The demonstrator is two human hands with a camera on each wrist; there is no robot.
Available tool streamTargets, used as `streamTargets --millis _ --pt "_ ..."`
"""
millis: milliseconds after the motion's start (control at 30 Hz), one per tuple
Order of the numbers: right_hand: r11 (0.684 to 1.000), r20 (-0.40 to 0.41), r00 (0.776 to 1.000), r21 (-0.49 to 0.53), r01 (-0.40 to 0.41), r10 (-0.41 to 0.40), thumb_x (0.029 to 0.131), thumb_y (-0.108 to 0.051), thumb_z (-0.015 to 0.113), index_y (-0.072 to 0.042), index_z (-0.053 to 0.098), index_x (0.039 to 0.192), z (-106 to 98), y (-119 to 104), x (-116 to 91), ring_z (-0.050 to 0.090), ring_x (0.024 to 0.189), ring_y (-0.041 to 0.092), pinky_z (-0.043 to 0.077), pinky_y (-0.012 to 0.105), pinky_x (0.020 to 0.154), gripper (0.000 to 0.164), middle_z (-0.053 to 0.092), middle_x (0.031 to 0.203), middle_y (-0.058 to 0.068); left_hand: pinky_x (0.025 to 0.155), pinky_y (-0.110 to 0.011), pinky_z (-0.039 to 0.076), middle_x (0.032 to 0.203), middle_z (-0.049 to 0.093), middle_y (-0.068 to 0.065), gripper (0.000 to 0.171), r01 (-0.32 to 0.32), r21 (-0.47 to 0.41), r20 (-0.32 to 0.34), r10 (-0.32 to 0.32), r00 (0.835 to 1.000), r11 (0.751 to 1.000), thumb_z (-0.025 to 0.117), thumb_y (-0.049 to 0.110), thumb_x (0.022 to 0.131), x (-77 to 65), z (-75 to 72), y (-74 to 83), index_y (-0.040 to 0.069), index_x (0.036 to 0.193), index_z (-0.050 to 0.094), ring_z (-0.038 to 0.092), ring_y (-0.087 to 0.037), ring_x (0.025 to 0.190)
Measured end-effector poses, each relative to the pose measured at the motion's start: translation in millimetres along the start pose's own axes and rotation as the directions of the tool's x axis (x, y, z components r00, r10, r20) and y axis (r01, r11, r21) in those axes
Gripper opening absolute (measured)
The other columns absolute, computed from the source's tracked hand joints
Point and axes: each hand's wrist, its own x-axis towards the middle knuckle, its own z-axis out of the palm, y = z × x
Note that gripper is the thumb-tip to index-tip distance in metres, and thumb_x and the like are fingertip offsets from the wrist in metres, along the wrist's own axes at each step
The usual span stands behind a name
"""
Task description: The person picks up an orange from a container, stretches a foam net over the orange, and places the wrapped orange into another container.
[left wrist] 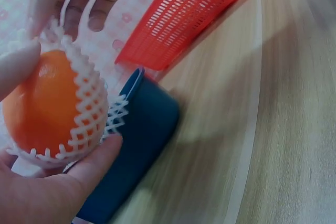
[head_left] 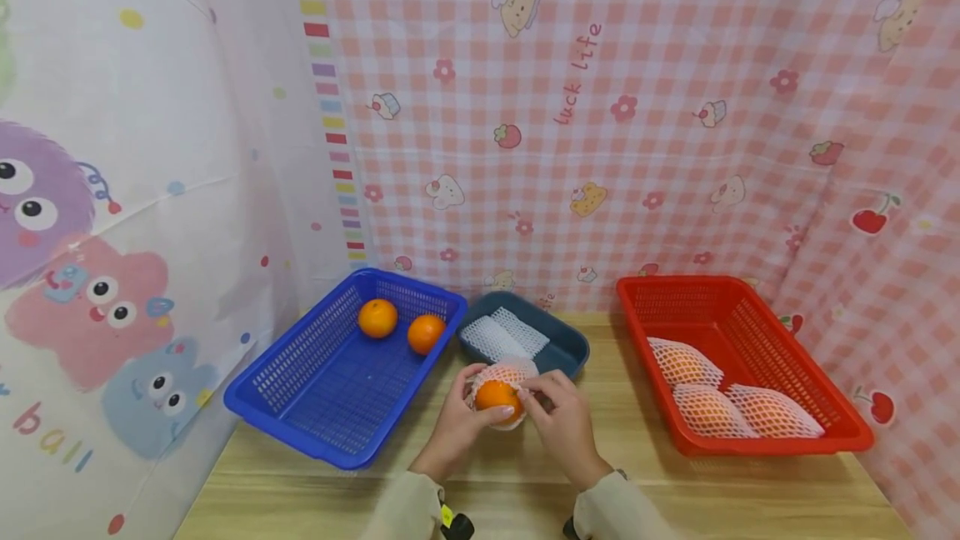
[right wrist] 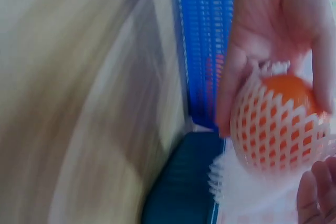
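An orange (head_left: pixel 497 395) is held between both hands above the wooden table, with a white foam net (right wrist: pixel 275 135) around part of it. My left hand (head_left: pixel 457 423) grips it from the left, thumb across its front and fingers round the net. On the other side, my right hand (head_left: pixel 564 427) pinches the rim of the net between thumb and fingertips. Bare orange peel shows through the net's mouth in the left wrist view. Just behind the hands stands a dark teal tray (head_left: pixel 568 348) with flat foam nets (head_left: pixel 491 338) lying in it.
To the left sits a blue basket (head_left: pixel 330 394) with two bare oranges (head_left: pixel 377 319) at its far end. A red basket (head_left: pixel 723 340) on the right holds three netted oranges (head_left: pixel 708 412) near its front. A pink checked cloth (head_left: pixel 480 107) hangs behind the table.
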Motion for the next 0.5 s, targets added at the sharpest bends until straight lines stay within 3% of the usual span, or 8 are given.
streamTargets --millis 200,400,500 --pt "0.991 0.007 0.992 0.053 0.123 -0.124 0.076 0.004 0.079 -0.010 0.070 0.086 6.2 -5.5 -9.7 0.056 0.069 0.006 0.051 0.021 0.059 0.019 0.060 0.084 -0.007 0.080 -0.033 0.055 0.131 0.036 -0.022 0.076 0.009 -0.020 -0.038 -0.010 0.999 1.000 0.080 0.005 0.078 0.3 1.4 -2.4 0.005 0.135 0.031 0.054 -0.029 0.105" --pt "0.995 -0.012 0.995 0.025 0.097 -0.097 0.076 0.007 0.078 -0.009 0.067 0.086 3.9 -4.7 -8.8 0.057 0.072 0.007 0.052 0.022 0.063 0.022 0.060 0.084 -0.006 0.078 -0.032 0.055 0.132 0.046 -0.024 0.068 0.000 -0.082 0.044 0.003 0.999 0.997 0.072 0.005 0.086 -3.4 -2.5 0.4 0.006 0.135 0.026 0.059 -0.026 0.103" --pt "0.994 -0.014 0.994 0.019 0.106 -0.106 0.075 0.008 0.078 -0.009 0.067 0.087 2.3 -3.8 -8.0 0.057 0.072 0.007 0.052 0.022 0.064 0.023 0.061 0.084 -0.005 0.080 -0.032 0.054 0.131 0.049 -0.023 0.065 -0.003 -0.091 0.043 0.007 0.999 0.996 0.070 0.008 0.088 -4.0 -2.9 1.5 0.006 0.135 0.025 0.061 -0.025 0.102"
